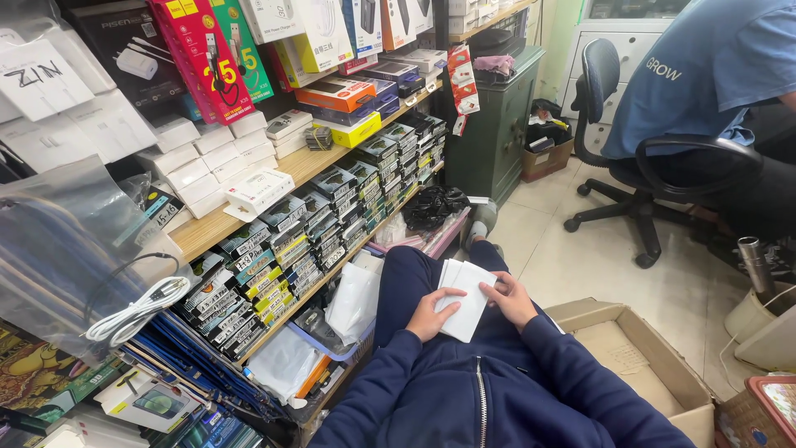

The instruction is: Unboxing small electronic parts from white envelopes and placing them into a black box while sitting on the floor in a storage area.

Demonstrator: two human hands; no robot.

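Holding: both hands meet over the lap on a small stack of white packets (464, 300) — flat and slightly fanned at the top.
Left hand (429, 316): fingers curled and closed under the stack's lower left edge, thumb on top, wrist bent inward.
Right hand (509, 299): closed on the right edge, thumb laid over the upper packet, fingers tucked behind.
Risk: the packets look thin and smooth, so if the thumb pushes the top one too far the fan could slide apart and drop onto the blue trousers (414, 278) or the floor.
Beside the lap: an open cardboard box (655, 365) on the right, loose white bags (352, 303) on the left.
Shelves: rows of small labelled boxes (323, 224) on the left, a coiled white cable (137, 314) hanging near them.
Farther off: another person in a blue shirt (705, 70) sits on an office chair (638, 166) — well apart.
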